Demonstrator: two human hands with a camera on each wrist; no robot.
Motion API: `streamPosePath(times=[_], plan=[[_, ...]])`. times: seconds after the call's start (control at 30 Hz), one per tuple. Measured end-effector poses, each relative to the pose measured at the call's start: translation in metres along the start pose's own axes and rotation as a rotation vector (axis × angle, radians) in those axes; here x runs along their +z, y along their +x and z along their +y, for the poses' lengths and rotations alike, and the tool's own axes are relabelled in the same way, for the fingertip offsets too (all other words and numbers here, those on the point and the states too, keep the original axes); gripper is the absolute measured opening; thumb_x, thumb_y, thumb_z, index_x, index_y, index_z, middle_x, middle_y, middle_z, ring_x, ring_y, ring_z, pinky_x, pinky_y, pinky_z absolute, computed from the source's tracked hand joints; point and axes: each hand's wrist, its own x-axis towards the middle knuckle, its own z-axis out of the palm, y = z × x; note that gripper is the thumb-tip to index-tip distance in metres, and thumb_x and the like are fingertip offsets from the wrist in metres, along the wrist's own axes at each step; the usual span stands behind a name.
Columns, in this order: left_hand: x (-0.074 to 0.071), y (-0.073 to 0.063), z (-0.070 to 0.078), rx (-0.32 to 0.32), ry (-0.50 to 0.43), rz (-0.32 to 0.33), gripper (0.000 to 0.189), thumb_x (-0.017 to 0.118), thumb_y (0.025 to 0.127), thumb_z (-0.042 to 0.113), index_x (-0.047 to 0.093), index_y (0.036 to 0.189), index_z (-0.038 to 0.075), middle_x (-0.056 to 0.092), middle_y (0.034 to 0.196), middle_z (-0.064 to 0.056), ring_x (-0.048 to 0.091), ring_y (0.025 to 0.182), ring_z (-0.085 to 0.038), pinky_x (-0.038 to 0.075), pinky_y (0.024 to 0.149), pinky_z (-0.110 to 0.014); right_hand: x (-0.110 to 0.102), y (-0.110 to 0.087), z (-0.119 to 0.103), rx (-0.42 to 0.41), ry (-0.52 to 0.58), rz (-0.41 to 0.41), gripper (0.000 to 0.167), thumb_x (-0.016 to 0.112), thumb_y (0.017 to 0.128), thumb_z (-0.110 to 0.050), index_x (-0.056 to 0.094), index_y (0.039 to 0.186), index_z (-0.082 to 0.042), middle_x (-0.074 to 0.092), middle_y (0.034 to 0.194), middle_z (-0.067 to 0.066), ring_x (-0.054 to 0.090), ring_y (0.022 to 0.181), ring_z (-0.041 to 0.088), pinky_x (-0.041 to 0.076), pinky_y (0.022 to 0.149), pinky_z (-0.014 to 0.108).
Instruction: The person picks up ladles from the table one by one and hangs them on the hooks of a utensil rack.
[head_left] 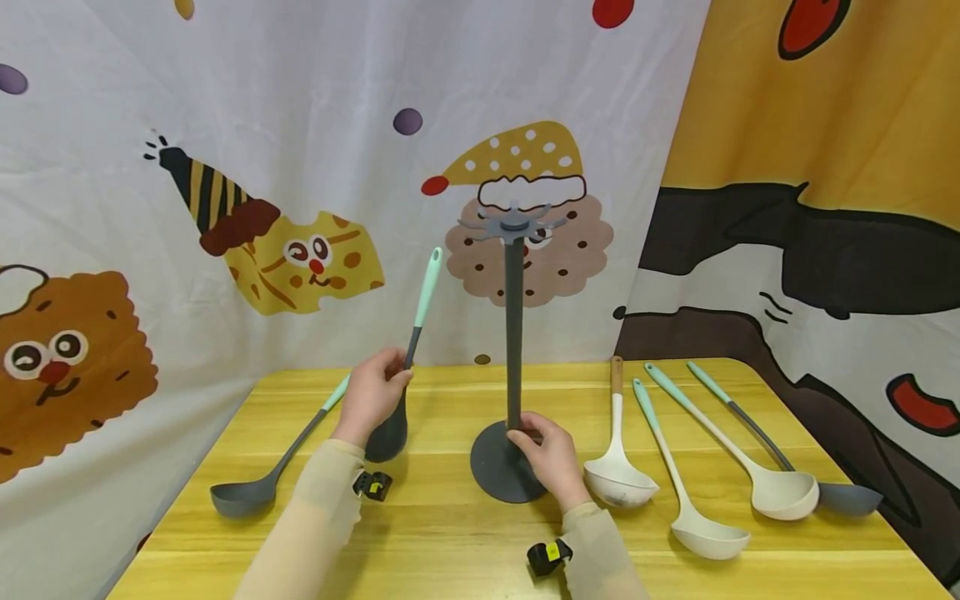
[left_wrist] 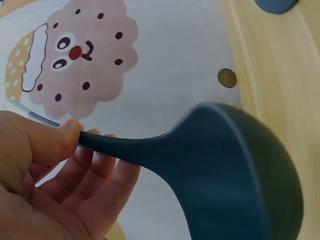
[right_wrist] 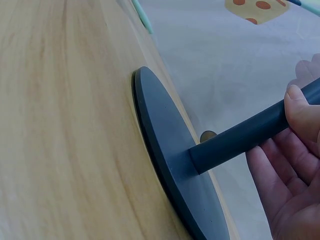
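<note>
My left hand (head_left: 372, 396) pinches a dark grey ladle (head_left: 427, 293) by its shaft between thumb and fingers. The mint handle points up and its bowl hangs down behind the hand; in the left wrist view the ladle's bowl (left_wrist: 225, 170) fills the right side. To the right stands a dark grey utensil stand (head_left: 514, 333), upright on a round base, with a ring of hooks at its top and nothing hanging on them. Low on its pole, just above the base (right_wrist: 165, 135), my right hand (head_left: 553, 457) grips it with thumb and fingers.
Another dark ladle (head_left: 247, 497) lies at the table's left. On the right lie a white ladle with a brown handle (head_left: 617, 479), two cream ladles with mint handles (head_left: 708, 533) and a dark grey mint-handled utensil (head_left: 847, 498). A printed curtain (head_left: 420, 50) hangs behind the wooden table (head_left: 450, 550).
</note>
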Motion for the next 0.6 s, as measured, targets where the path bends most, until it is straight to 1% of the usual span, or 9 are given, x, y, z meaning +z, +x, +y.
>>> streamPosePath(times=[0.1, 0.3, 0.33, 0.4, 0.43, 0.6], plan=[[0.0, 0.0, 0.003, 0.009, -0.022, 0.019, 0.012, 0.068, 0.093, 0.007, 0.068, 0.106, 0.006, 0.067, 0.091, -0.009, 0.062, 0.086, -0.028, 0.051, 0.076, -0.046, 0.0, 0.0, -0.001, -0.019, -0.008, 0.004, 0.02, 0.07, 0.094, -0.019, 0.073, 0.11, -0.009, 0.07, 0.1, 0.003, 0.067, 0.095, 0.023, 0.056, 0.085, 0.042], [-0.001, -0.002, 0.011, 0.04, -0.064, 0.058, 0.011, 0.067, 0.094, 0.008, 0.069, 0.106, 0.008, 0.068, 0.095, -0.009, 0.063, 0.092, -0.028, 0.051, 0.082, -0.048, 0.0, -0.001, -0.002, -0.046, -0.03, 0.007, 0.02, 0.069, 0.094, -0.018, 0.072, 0.11, -0.007, 0.07, 0.099, 0.003, 0.067, 0.094, 0.023, 0.056, 0.083, 0.041], [-0.002, -0.002, 0.012, 0.047, -0.068, 0.063, 0.011, 0.067, 0.094, 0.008, 0.069, 0.105, 0.008, 0.068, 0.095, -0.009, 0.063, 0.093, -0.029, 0.051, 0.082, -0.048, 0.0, -0.001, -0.002, -0.032, -0.024, 0.007, 0.019, 0.07, 0.094, -0.018, 0.073, 0.11, -0.008, 0.07, 0.099, 0.002, 0.067, 0.095, 0.022, 0.056, 0.084, 0.041], [-0.003, -0.003, 0.016, 0.061, -0.082, 0.073, 0.011, 0.068, 0.094, 0.007, 0.069, 0.105, 0.008, 0.068, 0.095, -0.009, 0.063, 0.093, -0.029, 0.051, 0.082, -0.048, 0.0, -0.001, -0.002, -0.031, -0.02, 0.005, 0.02, 0.07, 0.094, -0.019, 0.073, 0.11, -0.008, 0.07, 0.1, 0.003, 0.067, 0.095, 0.023, 0.056, 0.084, 0.041], [-0.004, -0.004, 0.018, 0.069, -0.09, 0.076, 0.011, 0.068, 0.094, 0.007, 0.069, 0.105, 0.007, 0.068, 0.095, -0.009, 0.063, 0.093, -0.029, 0.051, 0.081, -0.048, 0.0, -0.001, -0.001, -0.014, -0.01, 0.004, 0.02, 0.07, 0.093, -0.019, 0.073, 0.11, -0.009, 0.07, 0.1, 0.002, 0.067, 0.096, 0.023, 0.056, 0.085, 0.041], [-0.008, -0.005, 0.027, 0.1, -0.133, 0.082, 0.012, 0.067, 0.094, 0.007, 0.069, 0.106, 0.006, 0.068, 0.095, -0.008, 0.063, 0.092, -0.027, 0.053, 0.079, -0.045, 0.001, 0.001, 0.001, -0.007, -0.008, 0.0, 0.021, 0.071, 0.093, -0.019, 0.073, 0.111, -0.009, 0.07, 0.1, 0.002, 0.067, 0.096, 0.022, 0.055, 0.085, 0.04]])
